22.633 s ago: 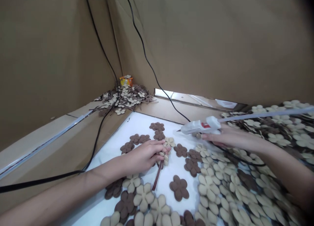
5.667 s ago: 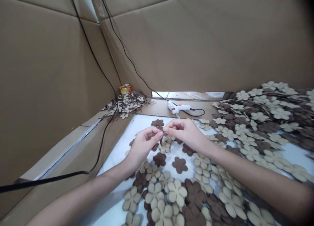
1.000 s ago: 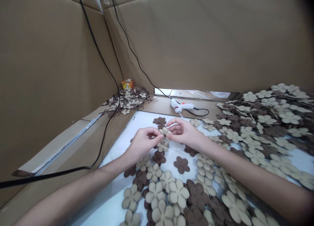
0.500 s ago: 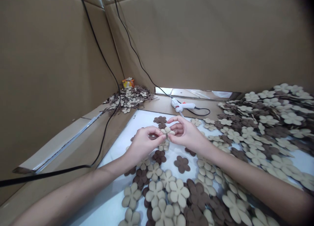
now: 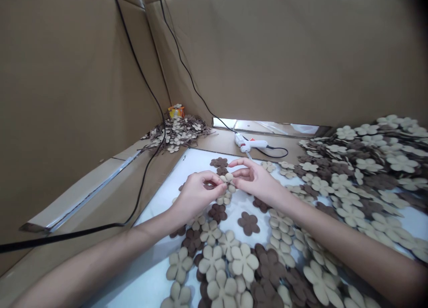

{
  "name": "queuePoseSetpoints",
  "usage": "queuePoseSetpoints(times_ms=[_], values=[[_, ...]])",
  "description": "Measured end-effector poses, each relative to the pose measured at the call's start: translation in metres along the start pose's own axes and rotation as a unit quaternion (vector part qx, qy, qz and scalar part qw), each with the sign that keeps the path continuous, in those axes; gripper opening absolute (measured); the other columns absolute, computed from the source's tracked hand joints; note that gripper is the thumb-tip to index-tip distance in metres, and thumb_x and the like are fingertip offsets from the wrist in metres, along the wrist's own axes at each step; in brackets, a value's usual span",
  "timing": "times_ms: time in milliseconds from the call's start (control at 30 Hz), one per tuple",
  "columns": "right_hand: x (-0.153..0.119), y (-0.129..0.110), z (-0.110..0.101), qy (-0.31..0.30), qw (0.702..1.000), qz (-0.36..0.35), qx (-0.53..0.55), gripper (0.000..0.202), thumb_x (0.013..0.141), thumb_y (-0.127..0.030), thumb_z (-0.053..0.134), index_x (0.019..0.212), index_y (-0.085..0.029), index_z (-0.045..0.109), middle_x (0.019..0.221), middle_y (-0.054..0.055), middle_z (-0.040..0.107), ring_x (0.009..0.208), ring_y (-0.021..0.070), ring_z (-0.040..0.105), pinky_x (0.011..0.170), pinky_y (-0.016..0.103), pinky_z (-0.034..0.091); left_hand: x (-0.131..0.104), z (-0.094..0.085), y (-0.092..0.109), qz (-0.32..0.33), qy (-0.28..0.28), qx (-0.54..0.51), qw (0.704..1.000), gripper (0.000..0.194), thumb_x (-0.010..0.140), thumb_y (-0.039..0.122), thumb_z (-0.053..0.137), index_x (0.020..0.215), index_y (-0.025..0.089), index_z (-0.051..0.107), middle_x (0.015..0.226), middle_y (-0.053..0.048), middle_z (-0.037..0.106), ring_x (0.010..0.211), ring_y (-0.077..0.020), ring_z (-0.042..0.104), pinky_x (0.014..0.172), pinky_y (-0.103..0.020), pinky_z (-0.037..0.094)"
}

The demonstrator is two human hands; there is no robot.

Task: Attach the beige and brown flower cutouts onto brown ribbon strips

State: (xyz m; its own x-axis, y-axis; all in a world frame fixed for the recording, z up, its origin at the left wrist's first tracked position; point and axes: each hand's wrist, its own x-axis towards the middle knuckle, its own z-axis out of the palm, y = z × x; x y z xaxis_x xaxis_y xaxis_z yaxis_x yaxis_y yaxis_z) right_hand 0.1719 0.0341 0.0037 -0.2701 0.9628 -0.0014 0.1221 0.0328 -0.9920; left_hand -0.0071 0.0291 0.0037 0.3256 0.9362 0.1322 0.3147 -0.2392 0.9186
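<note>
A small beige flower cutout (image 5: 228, 178) is held up over the white board. My left hand (image 5: 196, 191) pinches its left edge between thumb and fingers. On the other side, my right hand (image 5: 257, 178) has its thumb and a bent finger at the petals, with the index finger raised above. Dark brown flowers (image 5: 219, 162) lie just behind the hands. Below them, a single brown flower (image 5: 248, 223) rests flat on the white board (image 5: 152, 236). Beige flowers (image 5: 212, 262) overlap with brown ones nearer to me.
A white glue gun (image 5: 252, 144) with a black cord stands behind my right hand. A big heap of beige and brown flowers (image 5: 368, 165) fills the right side. Small flowers with brown stems (image 5: 179, 134) are piled in the back corner. Cardboard walls (image 5: 267, 54) enclose the space; a black cable (image 5: 142, 183) crosses the left.
The beige flower has turned slightly between my fingers, and my right thumb has shifted a little at its edge. The view has moved very slightly.
</note>
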Motion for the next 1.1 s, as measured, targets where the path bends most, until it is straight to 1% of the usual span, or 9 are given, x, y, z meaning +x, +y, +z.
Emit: queuePoseSetpoints(times_ms=[100, 267, 433, 567, 700, 833, 967, 1100], values=[[-0.0001, 0.0032, 0.0004, -0.012, 1.000, -0.008, 0.003, 0.042, 0.064, -0.011, 0.064, 0.102, -0.022, 0.050, 0.079, -0.001, 0.061, 0.066, 0.0110, 0.058, 0.059, 0.022, 0.046, -0.0007, 0.0007, -0.0001, -0.003, -0.002, -0.002, 1.000, 0.014, 0.073, 0.025, 0.062, 0.064, 0.014, 0.061, 0.072, -0.005, 0.064, 0.069, -0.0159, 0.058, 0.067, -0.026, 0.049], [-0.0025, 0.0071, 0.0006, -0.020, 0.999, -0.037, -0.019, 0.040, 0.069, -0.013, 0.062, 0.105, -0.023, 0.049, 0.083, 0.000, 0.061, 0.067, 0.0108, 0.058, 0.060, 0.023, 0.047, -0.0014, 0.0018, 0.0019, -0.011, 0.005, -0.006, 1.000, 0.015, 0.072, 0.026, 0.063, 0.062, 0.015, 0.062, 0.073, -0.005, 0.065, 0.070, -0.0168, 0.060, 0.066, -0.027, 0.051], [-0.0043, 0.0078, 0.0019, -0.015, 0.997, -0.068, -0.035, 0.038, 0.070, -0.014, 0.062, 0.105, -0.023, 0.050, 0.086, 0.000, 0.061, 0.071, 0.0115, 0.059, 0.064, 0.024, 0.049, -0.0017, 0.0014, 0.0036, 0.008, 0.008, 0.001, 1.000, 0.014, 0.071, 0.024, 0.062, 0.061, 0.015, 0.061, 0.071, -0.005, 0.064, 0.071, -0.0165, 0.059, 0.067, -0.026, 0.050], [-0.0041, 0.0063, 0.0026, -0.010, 0.998, -0.064, -0.027, 0.038, 0.070, -0.013, 0.063, 0.105, -0.022, 0.051, 0.085, 0.000, 0.062, 0.070, 0.0106, 0.060, 0.064, 0.022, 0.049, -0.0025, 0.0016, 0.0048, 0.013, 0.007, 0.003, 1.000, 0.013, 0.072, 0.022, 0.062, 0.061, 0.015, 0.061, 0.073, -0.005, 0.064, 0.073, -0.0169, 0.059, 0.067, -0.025, 0.049], [-0.0033, 0.0044, 0.0024, -0.005, 0.998, -0.053, -0.018, 0.039, 0.068, -0.013, 0.064, 0.103, -0.021, 0.051, 0.083, 0.000, 0.062, 0.069, 0.0105, 0.060, 0.062, 0.021, 0.049, -0.0032, 0.0020, 0.0060, 0.012, 0.012, -0.004, 1.000, 0.014, 0.072, 0.024, 0.062, 0.062, 0.015, 0.062, 0.074, -0.005, 0.064, 0.074, -0.0169, 0.059, 0.067, -0.025, 0.049], [-0.0022, 0.0058, 0.0026, -0.001, 0.998, -0.056, -0.018, 0.040, 0.066, -0.014, 0.065, 0.103, -0.021, 0.051, 0.081, 0.000, 0.061, 0.067, 0.0110, 0.059, 0.061, 0.022, 0.049, -0.0037, 0.0022, 0.0070, 0.006, 0.010, -0.003, 1.000, 0.014, 0.072, 0.026, 0.062, 0.063, 0.015, 0.062, 0.073, -0.005, 0.064, 0.073, -0.0169, 0.059, 0.067, -0.025, 0.048], [-0.0012, 0.0086, 0.0031, 0.002, 0.997, -0.066, -0.026, 0.042, 0.065, -0.013, 0.064, 0.104, -0.021, 0.051, 0.081, 0.000, 0.062, 0.066, 0.0115, 0.059, 0.062, 0.024, 0.049, -0.0039, 0.0022, 0.0072, -0.006, 0.012, 0.003, 1.000, 0.014, 0.072, 0.026, 0.062, 0.064, 0.015, 0.061, 0.071, -0.004, 0.064, 0.069, -0.0158, 0.058, 0.066, -0.025, 0.047], [-0.0010, 0.0083, 0.0033, 0.004, 0.998, -0.062, -0.025, 0.042, 0.065, -0.014, 0.064, 0.104, -0.021, 0.051, 0.080, 0.000, 0.062, 0.064, 0.0108, 0.058, 0.060, 0.024, 0.048, -0.0040, 0.0016, 0.0058, -0.009, 0.005, 0.003, 1.000, 0.016, 0.075, 0.028, 0.062, 0.066, 0.015, 0.060, 0.070, -0.003, 0.062, 0.067, -0.0142, 0.056, 0.064, -0.023, 0.046]])
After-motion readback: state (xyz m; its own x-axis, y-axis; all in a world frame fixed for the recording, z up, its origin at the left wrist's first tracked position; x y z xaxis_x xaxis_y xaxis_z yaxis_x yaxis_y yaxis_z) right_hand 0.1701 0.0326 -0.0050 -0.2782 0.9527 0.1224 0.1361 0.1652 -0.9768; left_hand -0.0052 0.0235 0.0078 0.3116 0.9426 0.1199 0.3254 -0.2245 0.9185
